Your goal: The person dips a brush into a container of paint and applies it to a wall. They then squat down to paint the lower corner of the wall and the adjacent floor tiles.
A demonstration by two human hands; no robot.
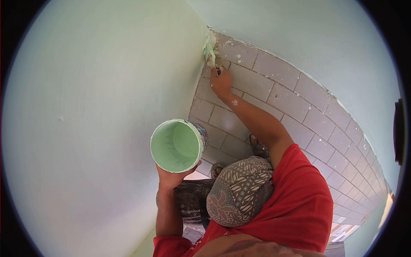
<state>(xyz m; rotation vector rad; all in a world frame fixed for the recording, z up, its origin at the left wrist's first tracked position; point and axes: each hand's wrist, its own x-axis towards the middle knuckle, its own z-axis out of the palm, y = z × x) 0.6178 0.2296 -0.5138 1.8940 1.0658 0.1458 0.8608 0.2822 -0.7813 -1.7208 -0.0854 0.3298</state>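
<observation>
My right hand point(221, 81) is stretched out into the room's corner, gripping a paintbrush point(210, 52) whose pale-green bristles press against the edge where the painted wall meets the tile. My left hand point(172, 176) holds up a small paint tub point(177, 145) from below. The tub is tilted toward me and its inside is coated in light green paint. I wear a red shirt and patterned trousers, and one knee is raised between my arms.
A light green painted wall point(98, 107) fills the left, another painted wall point(308, 38) the upper right. A band of grey-white tiles point(295, 107) with paint flecks runs along the corner downward. My sandalled feet point(258, 147) show below.
</observation>
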